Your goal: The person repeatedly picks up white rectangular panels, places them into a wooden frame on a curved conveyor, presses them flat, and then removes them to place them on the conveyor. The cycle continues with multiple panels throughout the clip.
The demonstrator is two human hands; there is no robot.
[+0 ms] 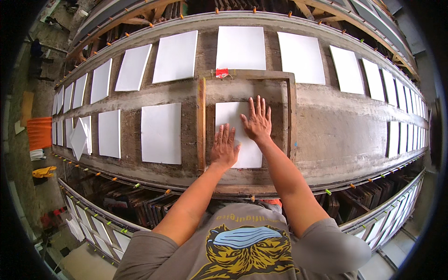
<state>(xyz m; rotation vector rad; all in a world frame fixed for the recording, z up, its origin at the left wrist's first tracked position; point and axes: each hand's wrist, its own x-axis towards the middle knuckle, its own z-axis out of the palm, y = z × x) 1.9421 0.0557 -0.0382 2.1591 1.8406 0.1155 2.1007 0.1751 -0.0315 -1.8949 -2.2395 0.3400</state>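
Observation:
A white rectangular sheet (248, 153) lies on the long worktable, inside the outline of a wooden frame (201, 126). My left hand (225, 148) rests flat over the sheet's left side, fingers stretched out and thumb apart. Farther forward, my right hand (257, 120) lies palm down across its upper right edge, fingers spread. Neither hand holds anything. A red piece of tape or label (221, 73) sits on the frame's far rail. Whether mesh is stretched across the frame, I cannot tell.
Two rows of white sheets, including one nearby on the left (161, 133), run along the table (336, 135). One small sheet (79, 139) leans askew. Orange and green pegs line the rails. Dark frames (154, 203) are stacked underneath; an orange cloth (39, 133) hangs far left.

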